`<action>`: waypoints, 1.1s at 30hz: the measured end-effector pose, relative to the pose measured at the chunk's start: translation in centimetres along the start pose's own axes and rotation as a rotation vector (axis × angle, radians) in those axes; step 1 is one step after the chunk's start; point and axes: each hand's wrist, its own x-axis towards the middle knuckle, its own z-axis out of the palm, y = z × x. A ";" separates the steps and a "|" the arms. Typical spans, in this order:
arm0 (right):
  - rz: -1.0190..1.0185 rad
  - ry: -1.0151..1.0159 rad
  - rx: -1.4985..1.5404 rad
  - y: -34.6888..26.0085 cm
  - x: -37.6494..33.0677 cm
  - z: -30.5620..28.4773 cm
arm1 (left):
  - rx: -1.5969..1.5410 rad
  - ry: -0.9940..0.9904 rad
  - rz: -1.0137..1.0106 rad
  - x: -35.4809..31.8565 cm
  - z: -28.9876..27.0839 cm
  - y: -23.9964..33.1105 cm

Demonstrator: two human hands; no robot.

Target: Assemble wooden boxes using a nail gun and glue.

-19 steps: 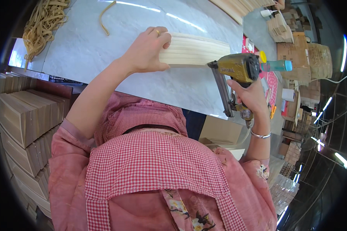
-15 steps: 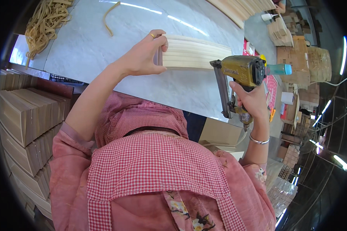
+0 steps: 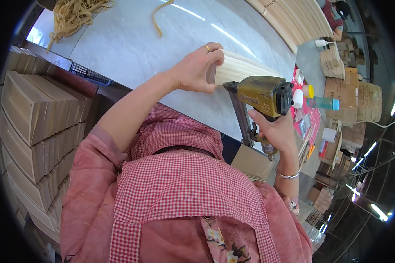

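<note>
My left hand (image 3: 196, 69) is closed on the left end of a pale wooden piece (image 3: 248, 66) with lengthwise grooves, thumb on the near edge and fingers on the far edge. The piece lies on the grey marbled table (image 3: 127, 48). My right hand (image 3: 276, 132) is wrapped round the handle of a worn olive-gold nail gun (image 3: 262, 94). The gun's nose is at the near edge of the wood, a little right of my left thumb; whether it touches is hard to tell. Its body covers the right end of the piece.
A heap of tan strips (image 3: 74, 17) lies at the table's far left, with one loose strip (image 3: 157, 19) nearby. Long wooden slats (image 3: 294, 19) are stacked at the far right. Wooden frame-like parts (image 3: 28, 105) stand piled on my left. Cartons (image 3: 342, 90) and another person (image 3: 333, 17) are at right.
The nail gun has moved left along the wood, from its right end to close beside my left thumb. My left hand keeps its grip. The whole view has shifted and turned somewhat.
</note>
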 end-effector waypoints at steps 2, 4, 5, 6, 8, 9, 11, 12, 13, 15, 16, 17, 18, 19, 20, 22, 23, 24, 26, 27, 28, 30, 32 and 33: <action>-0.004 -0.002 0.018 0.0 0.1 0.2 | -0.005 -0.039 -0.032 0.1 -0.2 0.1; -0.007 -0.002 0.037 0.0 0.1 0.4 | -0.011 -0.080 -0.063 0.2 -0.3 0.2; -0.003 -0.003 0.036 -0.1 0.1 0.4 | -0.014 -0.081 -0.063 0.1 -0.3 0.0; 0.018 -0.008 0.025 -0.2 0.2 0.3 | -0.015 -0.070 -0.052 0.1 -0.2 -0.1; 0.060 -0.017 0.003 -0.7 0.2 0.1 | -0.018 -0.047 -0.029 0.1 0.0 -0.3; 0.081 -0.021 -0.008 -1.0 0.3 0.1 | -0.020 -0.035 -0.017 0.1 0.1 -0.4; 0.108 -0.032 -0.028 -1.8 0.4 -0.2 | -0.021 -0.035 -0.015 0.1 0.1 -0.5; 0.132 -0.042 -0.048 -2.2 0.4 -0.3 | -0.019 -0.032 -0.013 0.1 0.2 -0.5; 0.155 -0.052 -0.068 -2.6 0.5 -0.4 | -0.017 -0.030 -0.010 0.1 0.2 -0.5; 0.176 -0.056 -0.089 -2.9 0.7 -0.5 | -0.015 -0.025 -0.002 0.2 0.2 -0.4; 0.160 -0.055 -0.101 -2.9 0.8 -0.6 | -0.025 -0.026 -0.005 0.2 0.1 -0.4; 0.143 -0.055 -0.113 -3.0 0.9 -0.6 | -0.033 -0.026 -0.008 0.2 0.1 -0.4; 0.125 -0.055 -0.124 -3.0 0.9 -0.6 | -0.040 -0.026 -0.012 0.1 0.0 -0.4; 0.104 -0.057 -0.135 -3.0 0.9 -0.6 | -0.044 -0.025 -0.017 0.0 -0.1 -0.4; 0.086 -0.056 -0.133 -2.9 0.9 -0.6 | -0.031 -0.013 -0.016 -0.1 -0.1 -0.5; 0.014 -0.011 -0.107 -1.9 0.3 -0.7 | 0.006 0.009 -0.013 -1.1 -0.3 0.0; -0.023 0.014 -0.091 -1.2 -0.1 -0.8 | 0.115 0.118 -0.032 -2.4 -0.6 0.8; -0.059 0.039 -0.072 -0.6 -0.4 -0.9 | 0.225 0.227 -0.050 -3.7 -0.6 1.7; -0.063 0.090 0.005 0.7 -1.1 -1.1 | 0.331 0.292 -0.207 -7.0 -0.2 4.0; -0.080 0.082 0.019 1.1 -1.7 -1.4 | 0.354 0.296 -0.207 -8.3 0.2 5.2; -0.029 0.124 0.037 1.4 -2.2 -1.6 | 0.258 0.210 -0.269 -9.2 0.8 6.2; 0.007 0.155 0.064 2.2 -2.8 -2.0 | 0.038 0.106 -0.296 -9.7 2.1 7.1; 0.032 0.163 0.034 3.1 -3.2 -2.4 | -0.076 0.088 -0.257 -8.8 2.9 7.1; 0.047 0.172 0.021 3.6 -3.5 -2.7 | -0.293 0.005 -0.295 -7.9 3.0 6.9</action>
